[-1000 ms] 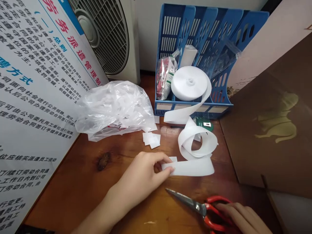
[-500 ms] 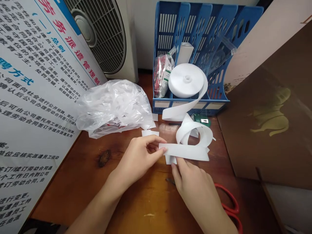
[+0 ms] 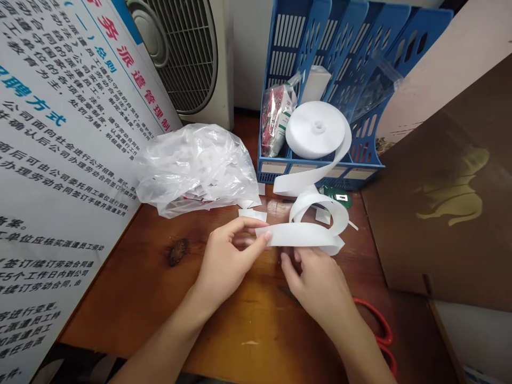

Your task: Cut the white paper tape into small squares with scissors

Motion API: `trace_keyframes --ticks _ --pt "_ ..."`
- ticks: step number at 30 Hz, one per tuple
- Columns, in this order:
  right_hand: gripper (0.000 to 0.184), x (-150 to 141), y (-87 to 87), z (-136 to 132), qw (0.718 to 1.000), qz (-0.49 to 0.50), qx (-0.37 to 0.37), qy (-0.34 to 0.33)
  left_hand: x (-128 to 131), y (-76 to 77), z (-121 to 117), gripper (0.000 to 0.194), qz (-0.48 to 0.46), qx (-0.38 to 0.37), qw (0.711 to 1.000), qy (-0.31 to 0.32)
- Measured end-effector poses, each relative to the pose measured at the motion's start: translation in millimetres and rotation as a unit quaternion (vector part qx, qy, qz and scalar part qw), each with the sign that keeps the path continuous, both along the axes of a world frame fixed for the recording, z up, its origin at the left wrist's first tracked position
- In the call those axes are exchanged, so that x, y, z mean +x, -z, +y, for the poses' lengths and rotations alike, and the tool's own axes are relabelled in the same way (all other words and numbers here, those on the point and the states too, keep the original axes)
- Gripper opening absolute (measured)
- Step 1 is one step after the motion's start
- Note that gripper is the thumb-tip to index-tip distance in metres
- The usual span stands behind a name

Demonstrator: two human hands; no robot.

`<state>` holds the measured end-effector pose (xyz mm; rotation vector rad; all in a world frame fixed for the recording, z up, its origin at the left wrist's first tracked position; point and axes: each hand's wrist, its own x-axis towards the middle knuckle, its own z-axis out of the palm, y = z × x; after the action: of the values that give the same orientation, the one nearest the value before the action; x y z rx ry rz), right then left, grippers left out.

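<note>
My left hand [image 3: 230, 253] pinches the left end of a white strip of tape [image 3: 296, 234] between thumb and fingers. Toward the right the strip curls into a loose loop [image 3: 340, 213] on the table. Just below the strip is my right hand [image 3: 316, 277], its fingers curled and the tips partly hidden; whether they hold anything is unclear. Red-handled scissors [image 3: 378, 317] lie under my right forearm. Small cut white pieces [image 3: 253, 214] rest beyond my left hand.
A clear plastic bag [image 3: 196, 170] full of white pieces sits back left. At the back, a roll of white tape [image 3: 316, 129] rests in a blue file rack [image 3: 320, 165]. A green object [image 3: 338, 196] lies before it. A printed board [image 3: 72, 186] and brown box [image 3: 436, 197] flank the table [image 3: 236, 320].
The strip's left end has moved slightly left and up with my left hand, and the strip bows more. A small white piece by my right fingertips is out of sight. The view has shifted slightly.
</note>
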<state>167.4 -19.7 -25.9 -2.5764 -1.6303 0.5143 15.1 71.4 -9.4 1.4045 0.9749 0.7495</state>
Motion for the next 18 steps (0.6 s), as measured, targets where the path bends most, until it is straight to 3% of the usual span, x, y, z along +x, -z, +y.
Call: trace_keyframes --ticks 9,14,18 --pt "0.049 1.4 -3.0 26.1 0.999 0.038 0.017 -0.030 12.3 -9.3 -0.5 0.022 -0.040 0.017 0.999 0.007" --pt "0.037 4.0 -13.7 19.2 0.987 0.132 0.044 -0.077 17.9 -9.6 -5.4 0.018 -0.044 0.015 0.999 0.018" --pt "0.018 -1.8 -5.5 10.1 0.986 0.151 0.049 -0.058 10.8 -6.0 -6.7 0.016 -0.002 0.047 0.999 0.004"
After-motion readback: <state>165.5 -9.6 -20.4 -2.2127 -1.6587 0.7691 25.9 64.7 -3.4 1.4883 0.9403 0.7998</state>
